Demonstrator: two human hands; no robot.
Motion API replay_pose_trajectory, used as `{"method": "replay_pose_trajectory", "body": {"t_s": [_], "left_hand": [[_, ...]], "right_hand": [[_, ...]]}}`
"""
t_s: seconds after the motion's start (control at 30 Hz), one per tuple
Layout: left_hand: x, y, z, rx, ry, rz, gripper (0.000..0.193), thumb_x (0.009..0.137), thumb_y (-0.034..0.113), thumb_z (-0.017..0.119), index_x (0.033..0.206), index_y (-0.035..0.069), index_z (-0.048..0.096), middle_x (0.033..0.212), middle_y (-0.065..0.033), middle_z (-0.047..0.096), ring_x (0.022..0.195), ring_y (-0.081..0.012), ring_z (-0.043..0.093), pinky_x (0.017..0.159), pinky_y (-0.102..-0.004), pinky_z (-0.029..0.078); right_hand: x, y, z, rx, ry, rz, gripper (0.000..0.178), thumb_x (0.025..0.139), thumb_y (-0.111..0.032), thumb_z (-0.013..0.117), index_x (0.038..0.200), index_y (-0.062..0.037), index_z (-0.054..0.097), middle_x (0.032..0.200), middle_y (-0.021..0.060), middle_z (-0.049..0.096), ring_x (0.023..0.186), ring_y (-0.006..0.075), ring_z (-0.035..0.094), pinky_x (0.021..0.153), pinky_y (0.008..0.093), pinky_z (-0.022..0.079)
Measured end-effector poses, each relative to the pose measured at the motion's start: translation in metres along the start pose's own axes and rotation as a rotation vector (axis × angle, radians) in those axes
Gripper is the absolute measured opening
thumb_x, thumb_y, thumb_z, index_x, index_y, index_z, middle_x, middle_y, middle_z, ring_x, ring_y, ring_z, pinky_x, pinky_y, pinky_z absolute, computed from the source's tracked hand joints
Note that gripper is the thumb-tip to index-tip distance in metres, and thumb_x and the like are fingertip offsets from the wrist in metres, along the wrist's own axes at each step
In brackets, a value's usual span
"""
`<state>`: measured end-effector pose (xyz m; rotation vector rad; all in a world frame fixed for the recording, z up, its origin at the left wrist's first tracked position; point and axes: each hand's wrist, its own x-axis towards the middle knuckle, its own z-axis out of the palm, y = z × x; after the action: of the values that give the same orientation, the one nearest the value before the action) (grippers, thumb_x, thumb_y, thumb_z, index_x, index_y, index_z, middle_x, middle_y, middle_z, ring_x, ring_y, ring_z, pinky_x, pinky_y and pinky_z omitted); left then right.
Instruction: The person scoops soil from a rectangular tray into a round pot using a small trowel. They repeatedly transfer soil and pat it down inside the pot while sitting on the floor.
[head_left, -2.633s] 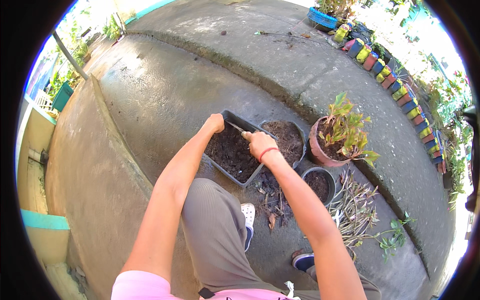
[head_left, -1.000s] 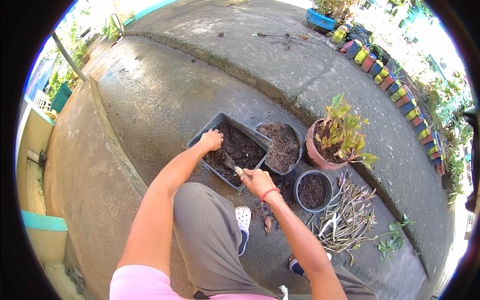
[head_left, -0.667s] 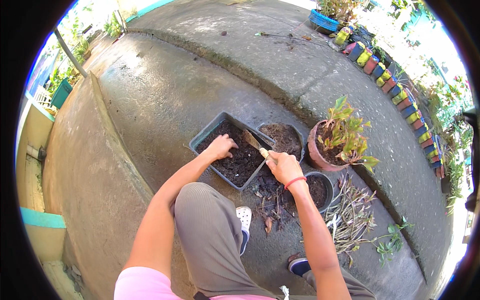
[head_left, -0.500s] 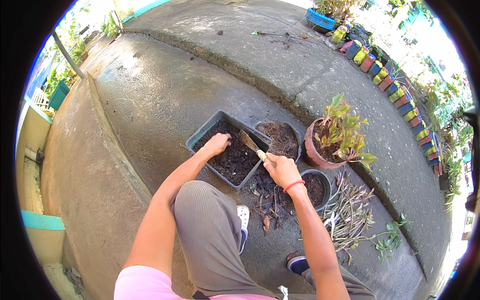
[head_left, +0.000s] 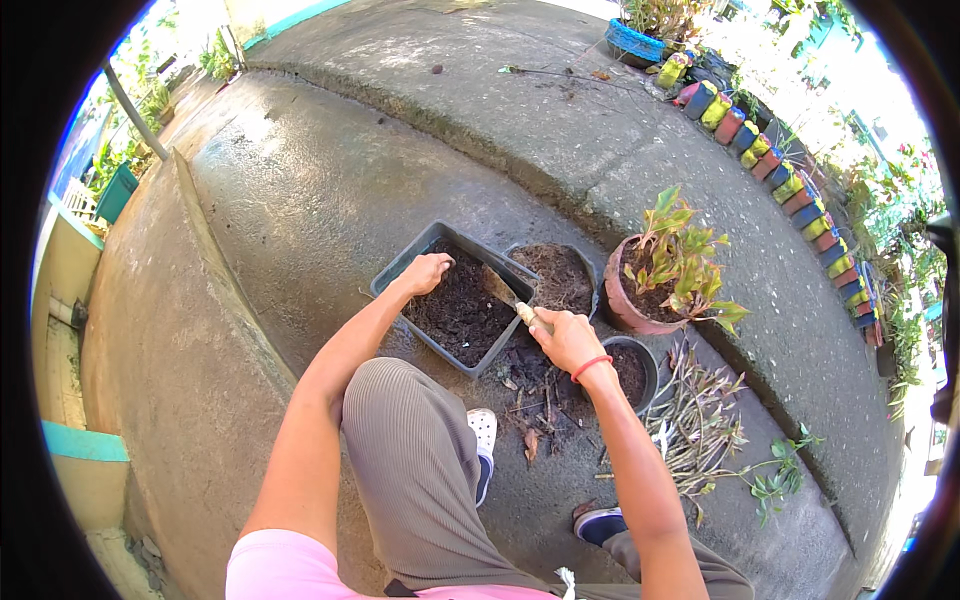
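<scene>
A rectangular dark grey planter [head_left: 436,345] filled with dark soil [head_left: 460,318] sits on the concrete in front of my knee. My right hand [head_left: 568,343] is wrapped round the pale handle of a garden trowel [head_left: 499,287], whose soil-smeared blade points into the planter near its right wall. Over the planter's far left part is my left hand [head_left: 428,273], fingers curled together close to the soil; what they hold, if anything, is hidden. Touching the planter's right side, a round black pot [head_left: 556,278] holds brownish soil.
A reddish pot [head_left: 640,312] with a leafy plant stands by the raised concrete edge. Behind my right wrist is a smaller soil-filled pot [head_left: 634,370], with a heap of cut stems [head_left: 700,425] beside it. Loose soil and dry leaves [head_left: 535,405] lie near my feet.
My left hand has drawn slightly left and away from the planter's middle, toward its far left wall. The trowel and my right hand have barely moved.
</scene>
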<state>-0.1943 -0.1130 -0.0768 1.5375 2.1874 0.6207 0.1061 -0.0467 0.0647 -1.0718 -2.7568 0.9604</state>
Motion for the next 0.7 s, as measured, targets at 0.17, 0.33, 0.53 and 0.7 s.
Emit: {"method": "replay_pose_trajectory", "body": {"t_s": [0.17, 0.33, 0.53, 0.7], "left_hand": [[0.0, -0.009, -0.001, 0.285, 0.048, 0.043, 0.029, 0.084, 0.014, 0.051, 0.112, 0.008, 0.055, 0.103, -0.0207, 0.058, 0.098, -0.0355, 0.054, 0.085, -0.0421, 0.043], [-0.014, 0.012, 0.035, 0.475, -0.02, -0.299, 0.044, 0.081, 0.028, 0.059, 0.115, 0.003, 0.045, 0.118, -0.0168, 0.042, 0.115, -0.033, 0.04, 0.087, -0.0495, 0.044], [-0.001, 0.016, 0.03, 0.135, -0.287, -0.212, 0.051, 0.08, 0.023, 0.057, 0.125, 0.006, 0.041, 0.125, -0.0265, 0.039, 0.118, -0.0444, 0.035, 0.094, -0.0475, 0.037], [-0.008, 0.027, 0.035, 0.239, -0.26, -0.35, 0.059, 0.083, 0.035, 0.053, 0.133, 0.011, 0.033, 0.131, -0.0311, 0.029, 0.12, -0.0504, 0.029, 0.1, -0.0507, 0.028]], "right_hand": [[0.006, -0.009, 0.018, -0.275, 0.056, -0.001, 0.025, 0.085, -0.021, 0.05, 0.104, -0.0089, 0.06, 0.081, 0.0221, 0.062, 0.076, 0.037, 0.062, 0.069, 0.0438, 0.05], [0.018, -0.038, 0.071, -0.39, 0.111, 0.045, 0.024, 0.086, -0.015, 0.04, 0.094, 0.0006, 0.058, 0.081, 0.019, 0.063, 0.076, 0.0297, 0.065, 0.062, 0.039, 0.053], [-0.005, -0.042, 0.053, -0.323, 0.036, 0.009, 0.026, 0.089, -0.017, 0.038, 0.09, -0.0009, 0.058, 0.071, 0.0197, 0.062, 0.067, 0.0346, 0.063, 0.06, 0.0448, 0.051], [0.001, -0.046, 0.001, -0.44, 0.013, 0.028, 0.025, 0.085, -0.016, 0.044, 0.082, -0.0009, 0.063, 0.08, 0.0219, 0.063, 0.075, 0.0341, 0.064, 0.069, 0.0411, 0.051]]}}
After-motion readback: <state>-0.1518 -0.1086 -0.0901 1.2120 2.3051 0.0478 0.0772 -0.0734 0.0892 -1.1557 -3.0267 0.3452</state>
